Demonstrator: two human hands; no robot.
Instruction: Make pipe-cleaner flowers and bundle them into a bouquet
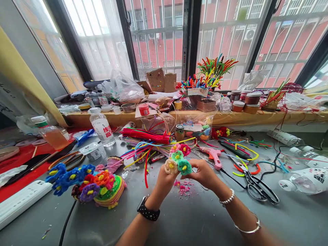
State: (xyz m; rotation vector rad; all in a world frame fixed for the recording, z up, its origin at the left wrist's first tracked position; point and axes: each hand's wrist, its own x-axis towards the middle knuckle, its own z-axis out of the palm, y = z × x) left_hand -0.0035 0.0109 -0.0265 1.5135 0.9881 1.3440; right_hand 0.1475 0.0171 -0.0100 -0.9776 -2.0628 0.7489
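lower left: finished pipe-cleaner flowers (pixel 84 184) lying aside on grey table (pixel 194 222) | centre: left hand (pixel 164 181) and right hand (pixel 203 174) both pinching small flower bunch (pixel 178 160), fingers clamped on stems, lifting it clear for viewing | right: glue gun (pixel 214 155), scissors (pixel 256 186) sitting within reach

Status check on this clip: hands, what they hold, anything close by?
Left hand and right hand both gripping pipe-cleaner flower bunch above grey table. Pink scraps beneath. Scissors lie right, apart.
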